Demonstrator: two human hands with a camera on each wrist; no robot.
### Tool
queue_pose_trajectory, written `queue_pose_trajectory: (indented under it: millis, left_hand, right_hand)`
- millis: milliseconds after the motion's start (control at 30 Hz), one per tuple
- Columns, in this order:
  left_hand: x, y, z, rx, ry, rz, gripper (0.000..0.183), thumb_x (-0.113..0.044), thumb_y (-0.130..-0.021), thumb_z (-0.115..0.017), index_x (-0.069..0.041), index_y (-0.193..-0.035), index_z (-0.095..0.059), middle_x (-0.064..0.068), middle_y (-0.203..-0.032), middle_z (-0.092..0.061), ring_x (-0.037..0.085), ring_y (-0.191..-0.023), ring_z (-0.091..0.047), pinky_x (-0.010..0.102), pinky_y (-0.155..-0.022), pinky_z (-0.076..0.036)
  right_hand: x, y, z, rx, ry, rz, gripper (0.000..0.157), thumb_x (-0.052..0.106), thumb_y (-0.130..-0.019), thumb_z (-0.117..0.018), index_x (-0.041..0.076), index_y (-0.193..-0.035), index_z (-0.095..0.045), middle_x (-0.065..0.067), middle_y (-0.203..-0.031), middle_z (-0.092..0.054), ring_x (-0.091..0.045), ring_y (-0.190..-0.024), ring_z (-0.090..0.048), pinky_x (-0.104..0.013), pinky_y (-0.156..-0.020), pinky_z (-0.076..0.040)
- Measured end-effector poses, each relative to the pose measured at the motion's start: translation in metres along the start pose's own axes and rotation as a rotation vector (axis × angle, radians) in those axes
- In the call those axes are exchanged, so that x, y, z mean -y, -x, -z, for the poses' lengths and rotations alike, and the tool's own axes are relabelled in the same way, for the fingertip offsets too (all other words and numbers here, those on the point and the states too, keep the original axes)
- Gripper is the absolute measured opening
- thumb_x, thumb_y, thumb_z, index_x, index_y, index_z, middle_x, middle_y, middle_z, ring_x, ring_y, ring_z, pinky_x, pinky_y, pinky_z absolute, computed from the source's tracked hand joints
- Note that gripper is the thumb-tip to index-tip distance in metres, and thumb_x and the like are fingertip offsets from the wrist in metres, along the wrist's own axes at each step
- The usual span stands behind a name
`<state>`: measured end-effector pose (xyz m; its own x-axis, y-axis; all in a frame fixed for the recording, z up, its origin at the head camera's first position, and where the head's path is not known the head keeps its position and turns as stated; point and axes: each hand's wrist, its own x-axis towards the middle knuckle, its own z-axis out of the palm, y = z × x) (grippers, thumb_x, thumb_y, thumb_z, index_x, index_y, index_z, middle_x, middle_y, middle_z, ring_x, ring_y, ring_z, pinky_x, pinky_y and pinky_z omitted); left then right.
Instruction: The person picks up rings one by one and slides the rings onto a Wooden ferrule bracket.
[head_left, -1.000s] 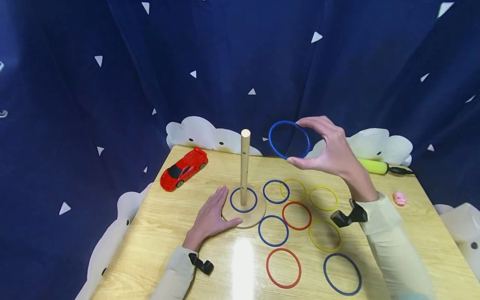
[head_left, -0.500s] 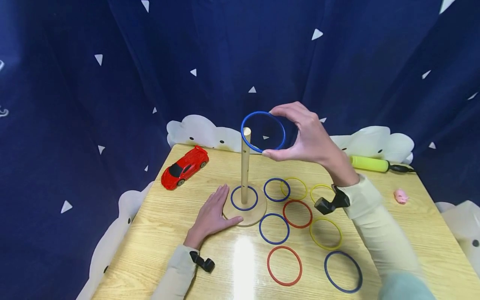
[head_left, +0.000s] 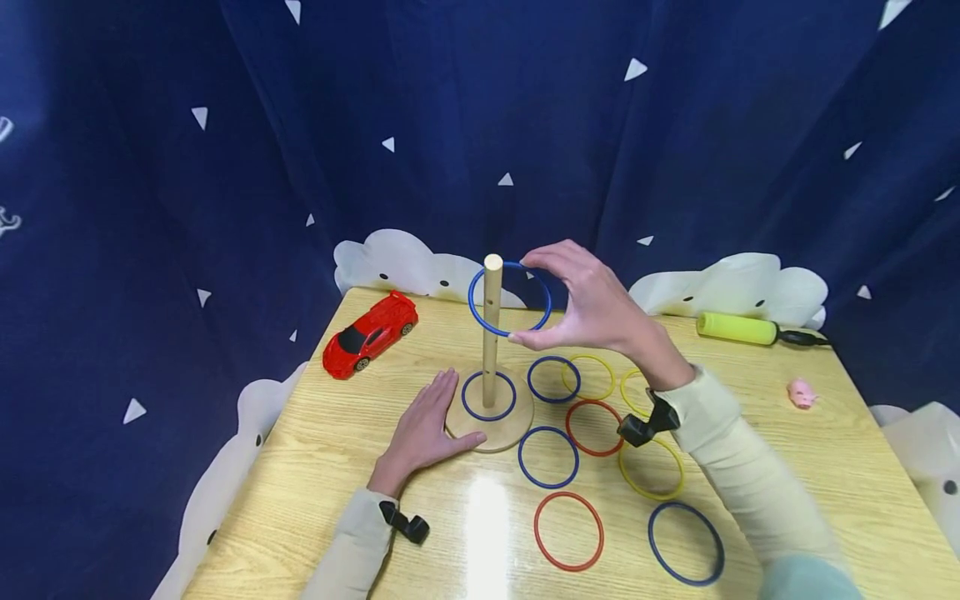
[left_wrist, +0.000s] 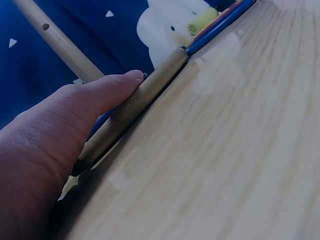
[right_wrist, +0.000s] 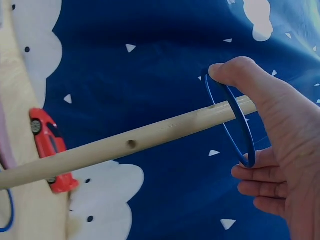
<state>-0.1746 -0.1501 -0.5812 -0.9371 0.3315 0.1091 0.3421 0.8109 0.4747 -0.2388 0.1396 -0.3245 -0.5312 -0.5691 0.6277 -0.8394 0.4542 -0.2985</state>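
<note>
A wooden peg (head_left: 490, 354) stands upright on a round wooden base (head_left: 510, 435). One blue ring (head_left: 487, 417) lies on the base around the peg's foot. My right hand (head_left: 596, 308) pinches another blue ring, the raised ring (head_left: 471, 298), between thumb and fingers at its right side. In the right wrist view the peg (right_wrist: 172, 126) passes through this raised ring (right_wrist: 243, 125) near its top end. My left hand (head_left: 422, 431) rests at the left edge of the base with straight fingers, its thumb (left_wrist: 117, 89) lying over the rim.
Right of the base lie several rings: blue (head_left: 548, 487), red (head_left: 568, 569) and yellow (head_left: 682, 471), one blue overlapping a yellow. A red toy car (head_left: 371, 335) sits back left. A yellow-green pump (head_left: 738, 328) and a small pink pig (head_left: 801, 393) are at the right. A dark curtain hangs behind.
My right hand has carried the blue ring left from beside the peg to its top, then lowered it so the ring now encircles the peg. My left hand has stayed on the base.
</note>
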Motion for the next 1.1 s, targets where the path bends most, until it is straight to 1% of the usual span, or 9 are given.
queue_pose_trajectory:
  millis: [133,333,433,500,633,700,867,1100]
  left_hand:
    - [0.001,0.000,0.000,0.014,-0.007,0.011,0.124,-0.090,-0.080,-0.057,-0.013,-0.168,-0.017,0.000,-0.175,-0.015,0.015,-0.161,-0.008,0.040,-0.130,-0.015]
    - [0.001,-0.001,0.000,-0.013,-0.004,-0.012,0.123,-0.087,-0.081,-0.060,-0.010,-0.168,-0.021,0.005,-0.174,-0.020,0.020,-0.161,-0.014,0.043,-0.130,-0.018]
    - [0.000,-0.001,0.001,-0.024,0.005,-0.022,0.122,-0.086,-0.081,-0.061,-0.008,-0.167,-0.023,0.006,-0.174,-0.022,0.021,-0.161,-0.015,0.044,-0.130,-0.019]
    - [-0.001,0.000,0.001,-0.030,0.011,-0.024,0.122,-0.085,-0.081,-0.062,-0.008,-0.167,-0.023,0.007,-0.174,-0.023,0.022,-0.161,-0.016,0.044,-0.130,-0.019]
    - [-0.001,0.000,0.001,-0.034,0.018,-0.020,0.122,-0.084,-0.080,-0.063,-0.009,-0.167,-0.023,0.007,-0.173,-0.024,0.022,-0.161,-0.017,0.045,-0.130,-0.019]
    - [-0.001,0.001,0.001,-0.029,0.021,-0.015,0.122,-0.085,-0.080,-0.063,-0.010,-0.167,-0.022,0.006,-0.174,-0.023,0.021,-0.161,-0.016,0.044,-0.130,-0.018]
    - [0.000,0.001,0.000,-0.021,0.013,-0.010,0.122,-0.086,-0.080,-0.061,-0.010,-0.168,-0.022,0.004,-0.174,-0.021,0.020,-0.161,-0.014,0.043,-0.130,-0.018]
    - [0.002,0.000,-0.002,-0.027,-0.004,-0.024,0.122,-0.085,-0.081,-0.062,-0.009,-0.167,-0.021,0.005,-0.174,-0.020,0.020,-0.161,-0.014,0.043,-0.130,-0.019]
  right_hand:
    - [-0.002,0.010,-0.012,0.037,-0.001,-0.029,0.089,0.051,-0.057,-0.096,0.001,-0.125,-0.069,-0.009,-0.124,-0.070,-0.025,-0.118,-0.061,-0.045,-0.099,-0.052]
    - [-0.008,0.030,-0.036,0.084,0.004,-0.062,0.090,0.056,-0.058,-0.095,0.001,-0.125,-0.070,-0.010,-0.125,-0.070,-0.026,-0.119,-0.061,-0.046,-0.101,-0.053]
    - [-0.011,0.041,-0.050,0.115,0.002,-0.077,0.090,0.057,-0.059,-0.094,0.001,-0.125,-0.070,-0.009,-0.124,-0.070,-0.025,-0.117,-0.062,-0.045,-0.098,-0.054]
    - [-0.013,0.049,-0.059,0.139,0.005,-0.082,0.089,0.058,-0.061,-0.093,0.001,-0.125,-0.069,-0.009,-0.124,-0.070,-0.026,-0.116,-0.062,-0.046,-0.098,-0.055]
    - [-0.016,0.065,-0.076,0.168,0.018,-0.099,0.088,0.060,-0.062,-0.092,0.002,-0.125,-0.069,-0.010,-0.125,-0.070,-0.027,-0.119,-0.063,-0.046,-0.101,-0.054]
    - [-0.017,0.072,-0.084,0.171,0.025,-0.106,0.087,0.060,-0.063,-0.091,0.003,-0.125,-0.070,-0.010,-0.125,-0.070,-0.027,-0.120,-0.063,-0.047,-0.103,-0.052]
    - [-0.025,0.092,-0.107,0.158,0.024,-0.121,0.088,0.062,-0.062,-0.091,0.003,-0.125,-0.070,-0.009,-0.123,-0.071,-0.026,-0.117,-0.063,-0.048,-0.102,-0.053]
    - [-0.042,0.122,-0.143,0.180,0.050,-0.181,0.092,0.067,-0.062,-0.088,0.004,-0.126,-0.070,-0.007,-0.122,-0.071,-0.026,-0.117,-0.063,-0.050,-0.104,-0.051]
